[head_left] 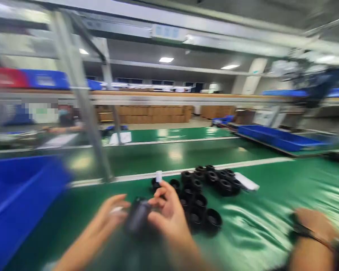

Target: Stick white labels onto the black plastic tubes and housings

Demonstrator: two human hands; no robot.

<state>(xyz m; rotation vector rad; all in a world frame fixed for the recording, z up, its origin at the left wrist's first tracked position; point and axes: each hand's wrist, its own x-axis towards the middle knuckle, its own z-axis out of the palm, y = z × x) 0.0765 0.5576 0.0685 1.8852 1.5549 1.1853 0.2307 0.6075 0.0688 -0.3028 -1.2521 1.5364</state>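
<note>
A dark, smooth cylindrical part (139, 218), blurred by motion, is between my hands above the green work surface. My right hand (172, 214) grips its right side with thumb and fingers; a white cover (158, 176) sits on one raised fingertip. Just left of the part is my left hand (109, 214), its fingers smeared, with something white around one finger. Whether the left fingers touch the part is unclear. Close behind and right of my right hand, several black ring-shaped parts (197, 203) stand in a cluster on the green mat (251, 226).
A blue bin (25, 192) stands at the left. Another person's hand (316, 226) with a dark wristband rests at right. A white flat piece (246, 181) lies beside the cluster. A metal post (84, 101) rises at left; a blue tray (279, 138) lies farther back.
</note>
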